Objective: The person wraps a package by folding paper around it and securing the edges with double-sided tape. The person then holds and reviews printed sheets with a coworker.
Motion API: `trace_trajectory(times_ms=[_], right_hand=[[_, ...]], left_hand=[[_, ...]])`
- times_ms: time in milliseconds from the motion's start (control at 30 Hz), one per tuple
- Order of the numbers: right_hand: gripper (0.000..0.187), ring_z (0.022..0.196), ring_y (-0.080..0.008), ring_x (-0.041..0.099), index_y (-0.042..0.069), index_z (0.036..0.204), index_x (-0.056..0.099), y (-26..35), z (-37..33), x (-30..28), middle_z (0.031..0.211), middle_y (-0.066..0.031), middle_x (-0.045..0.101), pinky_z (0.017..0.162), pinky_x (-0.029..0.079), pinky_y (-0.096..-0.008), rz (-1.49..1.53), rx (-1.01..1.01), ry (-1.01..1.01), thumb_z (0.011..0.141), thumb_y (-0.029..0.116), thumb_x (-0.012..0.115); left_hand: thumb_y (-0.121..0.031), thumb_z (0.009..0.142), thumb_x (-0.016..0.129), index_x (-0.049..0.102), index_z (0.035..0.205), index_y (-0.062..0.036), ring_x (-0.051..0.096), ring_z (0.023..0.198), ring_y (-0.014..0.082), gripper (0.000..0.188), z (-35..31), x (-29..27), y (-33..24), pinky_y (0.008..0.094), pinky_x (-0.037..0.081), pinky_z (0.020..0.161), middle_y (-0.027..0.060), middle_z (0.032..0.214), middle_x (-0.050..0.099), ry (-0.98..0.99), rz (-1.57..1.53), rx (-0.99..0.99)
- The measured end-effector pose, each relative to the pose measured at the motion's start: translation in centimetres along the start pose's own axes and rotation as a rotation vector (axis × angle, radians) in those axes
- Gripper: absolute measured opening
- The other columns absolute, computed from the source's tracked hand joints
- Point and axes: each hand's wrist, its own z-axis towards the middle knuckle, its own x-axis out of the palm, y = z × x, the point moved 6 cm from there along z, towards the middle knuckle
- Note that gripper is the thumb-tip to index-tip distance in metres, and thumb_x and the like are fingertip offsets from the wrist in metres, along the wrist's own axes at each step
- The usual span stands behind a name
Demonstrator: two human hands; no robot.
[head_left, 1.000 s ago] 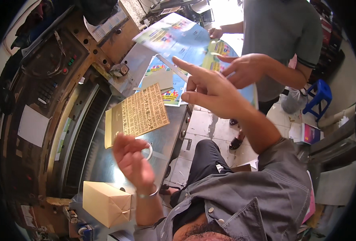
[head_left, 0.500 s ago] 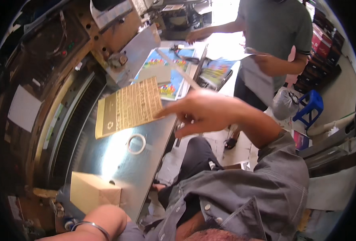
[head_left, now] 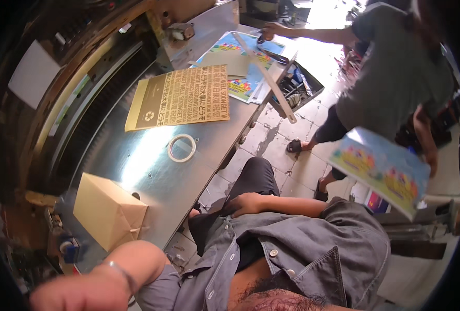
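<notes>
My right hand [head_left: 245, 203] rests on my thigh with loose fingers and holds nothing. At the lower left edge my left hand [head_left: 66, 296] is blurred, a thin bangle on its wrist; whether it grips anything is unclear. Nearest to it is a brown paper-wrapped package [head_left: 108, 210] on the metal table [head_left: 152, 176]. A roll of clear tape [head_left: 182, 147] lies flat at the table's middle. Beyond it lies a brown printed cardboard sheet [head_left: 180, 96].
A co-worker [head_left: 391, 78] stands at the right, holding a stack of colourful printed sheets [head_left: 380, 171] in one hand and reaching the other onto colourful sheets [head_left: 245, 85] at the far end. A long ruler [head_left: 269, 72] lies across them. A dark machine [head_left: 53, 88] borders the table's left.
My right hand came down from pointing over the table to my thigh. My left arm dropped to the lower left edge. The co-worker now holds a stack of sheets low at the right.
</notes>
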Motion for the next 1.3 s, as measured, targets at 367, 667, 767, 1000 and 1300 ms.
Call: trace_trajectory(times_ms=[367, 667, 767, 1000, 1300], right_hand=[[0.045, 0.095, -0.0224, 0.075, 0.002, 0.129, 0.072, -4.7, 2.1, -2.8, 0.105, -0.0161, 0.079, 0.086, 0.059, -0.0371, 0.195, 0.214, -0.221, 0.091, 0.024, 0.083], [0.046, 0.091, -0.0163, 0.07, 0.002, 0.132, 0.071, -5.6, 2.4, -2.8, 0.105, -0.0137, 0.077, 0.082, 0.056, -0.0327, 0.269, 0.171, -0.21, 0.094, 0.024, 0.081], [0.04, 0.077, -0.0093, 0.06, 0.002, 0.13, 0.072, -3.9, 1.6, -2.9, 0.088, -0.0041, 0.069, 0.071, 0.051, -0.0279, 0.214, 0.066, -0.238, 0.093, 0.013, 0.08], [0.034, 0.057, -0.0099, 0.051, 0.003, 0.119, 0.077, 13.0, 3.1, -8.5, 0.064, -0.0015, 0.054, 0.057, 0.044, -0.0273, 0.0, -0.317, -0.112, 0.086, 0.002, 0.079], [0.103, 0.148, -0.027, 0.049, 0.017, 0.173, 0.02, 22.4, 16.9, -7.7, 0.161, -0.0165, 0.05, 0.115, 0.047, -0.0446, 0.153, -0.478, -0.081, 0.09, 0.007, 0.081]], left_hand=[[-0.038, 0.108, 0.064, 0.055, 0.159, -0.0225, 0.033, 0.158, 0.0397, 0.053, -9.5, 3.8, 7.4, 0.0445, 0.013, 0.133, 0.0115, 0.154, 0.062, -0.168, -0.68, -0.636], [-0.037, 0.097, 0.075, 0.066, 0.128, -0.0162, 0.055, 0.134, 0.0325, 0.039, -12.0, -7.3, 0.9, 0.047, 0.043, 0.107, 0.0114, 0.147, 0.061, 0.041, 0.487, -0.158], [-0.033, 0.097, 0.072, 0.042, 0.151, -0.0057, 0.039, 0.151, 0.0363, 0.068, -16.4, -13.7, -5.6, 0.0535, 0.034, 0.12, 0.0169, 0.164, 0.044, -0.489, 1.389, 0.015], [-0.036, 0.075, 0.1, 0.034, 0.153, -0.0001, 0.049, 0.143, 0.0302, 0.109, -27.6, -22.8, -8.9, 0.0464, 0.046, 0.117, 0.0246, 0.16, 0.039, -0.941, 1.433, -0.2], [-0.018, 0.075, 0.101, 0.051, 0.137, 0.0003, 0.072, 0.111, 0.0229, 0.082, -29.7, -24.6, -7.5, 0.0356, 0.062, 0.094, 0.0127, 0.125, 0.071, -0.95, 1.445, -0.459]])
